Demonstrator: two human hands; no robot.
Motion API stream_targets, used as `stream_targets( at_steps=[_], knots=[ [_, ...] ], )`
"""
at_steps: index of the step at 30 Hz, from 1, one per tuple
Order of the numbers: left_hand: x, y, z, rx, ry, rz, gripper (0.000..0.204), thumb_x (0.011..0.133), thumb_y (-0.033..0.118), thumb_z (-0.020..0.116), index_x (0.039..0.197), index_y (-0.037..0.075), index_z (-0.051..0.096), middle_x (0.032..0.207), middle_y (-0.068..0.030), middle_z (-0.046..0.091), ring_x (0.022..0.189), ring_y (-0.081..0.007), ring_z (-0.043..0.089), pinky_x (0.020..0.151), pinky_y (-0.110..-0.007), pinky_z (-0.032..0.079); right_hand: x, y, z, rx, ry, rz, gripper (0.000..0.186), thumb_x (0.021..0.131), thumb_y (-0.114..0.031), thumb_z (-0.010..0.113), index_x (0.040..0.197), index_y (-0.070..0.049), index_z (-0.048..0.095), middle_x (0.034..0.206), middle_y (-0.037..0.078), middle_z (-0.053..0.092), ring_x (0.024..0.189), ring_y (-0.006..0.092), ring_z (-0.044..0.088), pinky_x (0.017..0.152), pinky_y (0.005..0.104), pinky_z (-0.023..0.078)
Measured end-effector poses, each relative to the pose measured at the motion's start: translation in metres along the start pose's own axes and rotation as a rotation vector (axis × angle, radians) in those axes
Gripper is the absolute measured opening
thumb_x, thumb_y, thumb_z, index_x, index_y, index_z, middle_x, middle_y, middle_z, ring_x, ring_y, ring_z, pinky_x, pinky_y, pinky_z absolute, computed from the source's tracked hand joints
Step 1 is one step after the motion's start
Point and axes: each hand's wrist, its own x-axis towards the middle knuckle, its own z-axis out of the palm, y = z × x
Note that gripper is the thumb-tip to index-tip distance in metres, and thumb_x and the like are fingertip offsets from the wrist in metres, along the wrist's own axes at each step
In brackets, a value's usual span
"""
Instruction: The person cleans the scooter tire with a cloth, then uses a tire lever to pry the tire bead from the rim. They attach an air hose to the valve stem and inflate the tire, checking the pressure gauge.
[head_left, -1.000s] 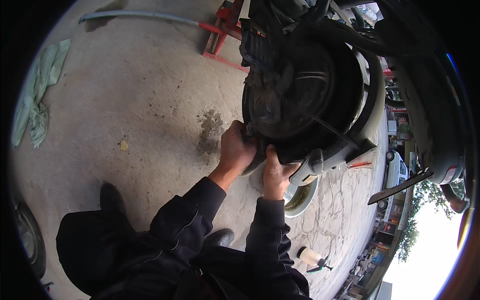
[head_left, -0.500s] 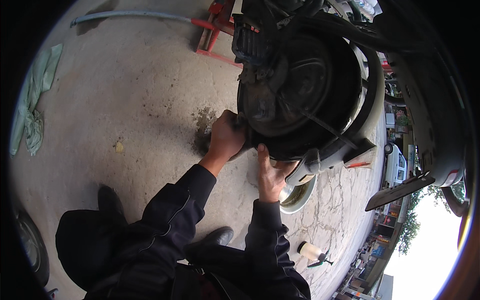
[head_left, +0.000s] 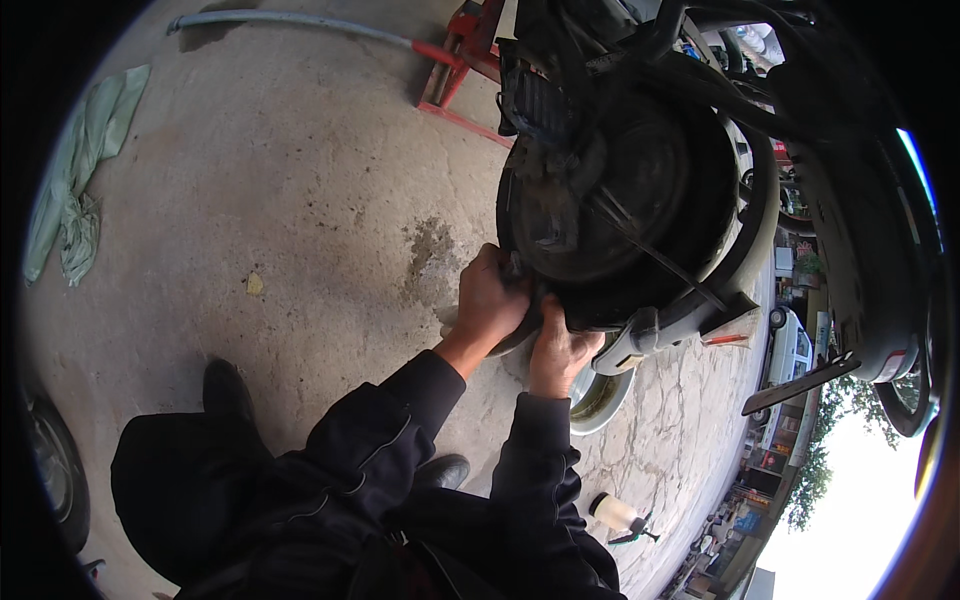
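Note:
A dark, dusty wheel with a black tyre [head_left: 600, 313] hangs in front of me, fitted to a scooter-like vehicle. At the tyre's lower left edge, my left hand [head_left: 490, 302] is closed, its fingertips hidden. Close beside it, my right hand [head_left: 562, 352] grips the tyre from below. Its thumb presses the near side of the rubber and the other fingers are partly out of sight behind it. Under the wheel, partly covered by my right hand, stands a pale basin [head_left: 607, 412] with murky liquid.
A red stand [head_left: 450, 75] with a long grey-tipped bar is on the floor beyond the wheel. Green cloth [head_left: 90, 180] lies far left. A spray bottle [head_left: 617, 513] rests on the floor at lower right. Another wheel [head_left: 55, 470] shows at the left edge.
My left hand has slid along the tyre edge toward my right hand, so the two are closer together. The whole view has shifted slightly, and the wheel appears farther right.

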Motion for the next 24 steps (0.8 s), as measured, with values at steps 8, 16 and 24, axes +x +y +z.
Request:
stream_targets(
  at_steps=[8, 16, 24],
  knots=[
    [0.042, -0.033, 0.008, 0.037, 0.075, 0.229, 0.023, 0.089, 0.018, 0.072, 0.092, -0.002, 0.061, 0.083, -0.0271, 0.069, 0.083, -0.0476, 0.069, 0.071, -0.050, 0.053, 0.004, -0.025, -0.017, -0.133, -0.055, 0.092, 0.062, 0.082, -0.008, 0.080, 0.137, 0.004, 0.054, 0.134, 0.013, 0.061, 0.119, 0.0242, 0.058, 0.107, 0.0357, 0.043],
    [0.016, -0.021, -0.001, 0.022, 0.003, 0.135, 0.027, 0.091, 0.020, 0.073, 0.094, -0.003, 0.060, 0.085, -0.0269, 0.069, 0.085, -0.0451, 0.070, 0.072, -0.047, 0.053, -0.010, 0.005, -0.006, -0.109, 0.004, -0.139, 0.073, 0.085, -0.007, 0.082, 0.144, 0.009, 0.042, 0.140, 0.020, 0.055, 0.126, 0.0264, 0.054, 0.111, 0.0374, 0.041],
    [-0.009, 0.006, -0.021, -0.122, -0.204, -0.113, 0.050, 0.080, 0.029, 0.081, 0.109, -0.008, 0.062, 0.103, -0.0250, 0.071, 0.100, -0.0316, 0.071, 0.088, -0.041, 0.054, -0.004, 0.024, 0.006, 0.026, 0.021, -0.079, 0.036, 0.083, -0.002, 0.080, 0.114, 0.009, 0.067, 0.108, 0.011, 0.073, 0.098, 0.0164, 0.067, 0.094, 0.0303, 0.051]
  ],
)
